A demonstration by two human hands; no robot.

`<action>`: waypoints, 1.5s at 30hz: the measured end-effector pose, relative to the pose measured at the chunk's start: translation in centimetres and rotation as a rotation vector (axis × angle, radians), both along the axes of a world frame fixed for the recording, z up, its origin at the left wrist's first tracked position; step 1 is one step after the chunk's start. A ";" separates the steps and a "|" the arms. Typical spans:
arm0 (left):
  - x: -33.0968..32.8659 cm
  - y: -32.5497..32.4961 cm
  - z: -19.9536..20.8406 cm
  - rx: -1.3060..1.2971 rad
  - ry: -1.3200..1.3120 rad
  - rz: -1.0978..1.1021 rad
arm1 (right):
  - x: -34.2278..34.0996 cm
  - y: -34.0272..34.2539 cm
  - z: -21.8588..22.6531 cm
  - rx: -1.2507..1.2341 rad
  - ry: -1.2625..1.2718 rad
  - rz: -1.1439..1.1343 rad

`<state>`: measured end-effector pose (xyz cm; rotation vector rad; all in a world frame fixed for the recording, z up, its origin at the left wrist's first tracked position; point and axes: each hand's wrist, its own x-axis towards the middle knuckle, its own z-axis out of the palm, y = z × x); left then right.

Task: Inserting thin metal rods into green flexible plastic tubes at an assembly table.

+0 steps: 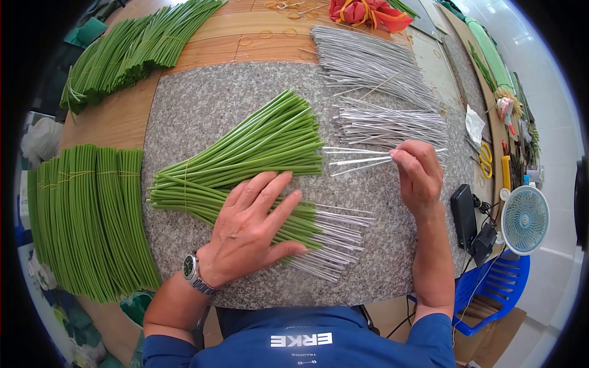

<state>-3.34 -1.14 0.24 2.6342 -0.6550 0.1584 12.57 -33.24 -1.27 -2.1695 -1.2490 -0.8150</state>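
Spread over a fanned bundle of green plastic stems (257, 135), my left hand (245, 227) lies with its fingers apart. A rubber band ties the bundle near its left end. From the right ends of the nearer stems stick out several silvery wires (337, 239). To the right, my right hand (420, 178) pinches a few thin white wires (362, 162) between thumb and fingers. Their free ends point left, close to the ends of the farther stems; whether any touches a stem I cannot tell. Just beyond that hand lies a pile of pale wires (392, 126).
A larger pile of grey wires (374, 58) lies farther back. Tied green stem bundles (92, 221) stand at the left, with more stems (141, 46) behind. On the right are yellow-handled scissors (485, 161), a black box (462, 207) and a small fan (524, 219).
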 end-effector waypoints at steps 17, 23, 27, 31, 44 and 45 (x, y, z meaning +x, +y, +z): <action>0.2 -0.6 0.1 0.087 0.010 0.009 | -5.5 -1.9 -0.3 -0.136 0.224 -0.107; 0.3 -0.8 0.2 0.129 0.015 0.018 | -5.5 -1.7 -0.6 -0.085 0.248 -0.074; 0.2 -0.8 0.2 0.145 0.038 0.023 | -5.6 -1.8 -1.1 -0.079 0.262 -0.082; 0.2 -0.8 0.3 0.158 0.033 0.023 | -5.6 -1.7 -1.0 -0.080 0.270 -0.072; 0.3 -0.8 0.5 0.171 0.038 0.021 | -5.6 -1.7 -0.9 -0.054 0.245 -0.072; 0.3 -0.8 0.5 0.170 0.038 0.020 | -5.6 -1.7 -1.0 -0.053 0.244 -0.072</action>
